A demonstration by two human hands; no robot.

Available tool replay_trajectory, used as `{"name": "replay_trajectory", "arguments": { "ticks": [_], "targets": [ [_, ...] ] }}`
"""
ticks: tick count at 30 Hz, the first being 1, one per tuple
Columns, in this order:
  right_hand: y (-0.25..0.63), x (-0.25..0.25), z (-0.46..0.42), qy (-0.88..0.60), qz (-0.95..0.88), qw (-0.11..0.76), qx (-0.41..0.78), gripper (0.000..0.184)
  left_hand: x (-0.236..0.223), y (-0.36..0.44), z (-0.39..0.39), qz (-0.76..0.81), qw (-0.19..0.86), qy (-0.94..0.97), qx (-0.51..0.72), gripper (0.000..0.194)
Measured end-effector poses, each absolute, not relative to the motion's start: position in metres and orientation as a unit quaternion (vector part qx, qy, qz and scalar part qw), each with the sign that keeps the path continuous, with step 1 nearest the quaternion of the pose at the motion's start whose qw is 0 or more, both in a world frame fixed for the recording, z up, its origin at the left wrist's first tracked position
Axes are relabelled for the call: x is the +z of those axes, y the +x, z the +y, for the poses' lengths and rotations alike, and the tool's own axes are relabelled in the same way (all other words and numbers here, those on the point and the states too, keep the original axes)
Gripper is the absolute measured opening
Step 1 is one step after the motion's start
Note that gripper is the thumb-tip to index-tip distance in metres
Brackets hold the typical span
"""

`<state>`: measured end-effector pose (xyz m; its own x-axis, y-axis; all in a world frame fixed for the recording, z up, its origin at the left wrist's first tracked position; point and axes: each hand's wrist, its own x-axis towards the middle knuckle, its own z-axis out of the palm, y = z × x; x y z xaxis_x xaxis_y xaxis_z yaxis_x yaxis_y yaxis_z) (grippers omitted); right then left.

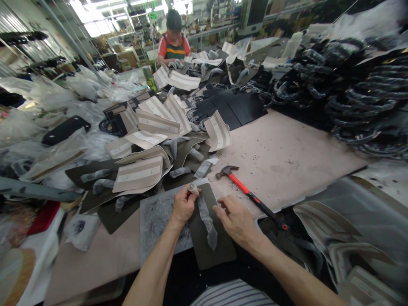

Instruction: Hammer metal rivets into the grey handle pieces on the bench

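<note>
My left hand (184,205) is closed around a short, round metal tool (192,188), its flat end facing up. It stands at the upper left part of a dark olive panel (215,250). A handle wrapped in clear plastic (207,221) runs down the middle of that panel. At the panel's right edge is my right hand (237,219), its fingers loosely bent and apart, with nothing visible in them. A claw hammer (248,193) with a red and black handle lies just beyond my right hand. Under the panel's left side is a worn grey plate (159,221).
Beige and olive panels (140,174) with wrapped handles are heaped at the left and ahead. Small metal bits are scattered on the table (280,148). Plastic-wrapped black handles (360,102) are piled at the right. Another person (174,44) sits across the table. More panels (331,229) lie at lower right.
</note>
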<state>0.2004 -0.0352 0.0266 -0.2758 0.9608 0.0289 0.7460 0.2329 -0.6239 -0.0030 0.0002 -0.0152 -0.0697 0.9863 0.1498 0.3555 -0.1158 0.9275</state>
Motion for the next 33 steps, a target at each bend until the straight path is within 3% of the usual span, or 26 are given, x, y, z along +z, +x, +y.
{"name": "replay_trajectory", "arguments": {
  "ticks": [4, 7, 9, 14, 16, 19, 22, 25, 28, 30, 33],
  "targets": [
    [0.254, 0.009, -0.009, -0.651, -0.743, 0.129, 0.088, 0.028, -0.014, -0.002, -0.003, 0.556, 0.313, 0.636, 0.433, 0.017],
    [0.284, -0.006, 0.001, -0.682, -0.722, 0.046, 0.106, 0.017, -0.011, -0.005, 0.0, 0.544, 0.317, 0.661, 0.408, 0.017],
    [0.29, -0.009, 0.002, -0.692, -0.689, 0.056, 0.209, 0.01, -0.007, -0.009, 0.006, 0.53, 0.347, 0.664, 0.398, 0.013],
    [0.27, 0.014, -0.005, -0.606, -0.413, 0.169, 0.659, 0.008, -0.002, -0.014, 0.014, 0.503, 0.396, 0.663, 0.388, 0.008],
    [0.258, 0.032, -0.01, -0.578, -0.35, 0.22, 0.703, 0.013, -0.005, -0.014, 0.012, 0.503, 0.384, 0.664, 0.398, 0.009],
    [0.244, 0.061, -0.017, -0.584, -0.441, 0.312, 0.606, 0.029, -0.012, -0.012, 0.006, 0.506, 0.365, 0.666, 0.41, 0.012],
    [0.24, 0.079, -0.023, -0.574, -0.626, 0.339, 0.405, 0.034, -0.016, -0.012, 0.002, 0.508, 0.359, 0.667, 0.41, 0.012],
    [0.241, 0.087, -0.022, -0.541, -0.77, 0.241, 0.236, 0.028, -0.016, -0.011, 0.001, 0.522, 0.355, 0.657, 0.412, 0.012],
    [0.241, 0.107, -0.013, -0.503, -0.836, 0.141, 0.168, 0.022, -0.017, -0.01, 0.0, 0.532, 0.344, 0.649, 0.421, 0.011],
    [0.238, 0.131, -0.007, -0.494, -0.836, 0.189, 0.146, 0.023, -0.017, -0.009, -0.001, 0.528, 0.341, 0.65, 0.427, 0.011],
    [0.231, 0.157, -0.008, -0.503, -0.759, 0.386, 0.144, 0.023, -0.017, -0.008, -0.001, 0.526, 0.339, 0.653, 0.427, 0.011]
  ]
}}
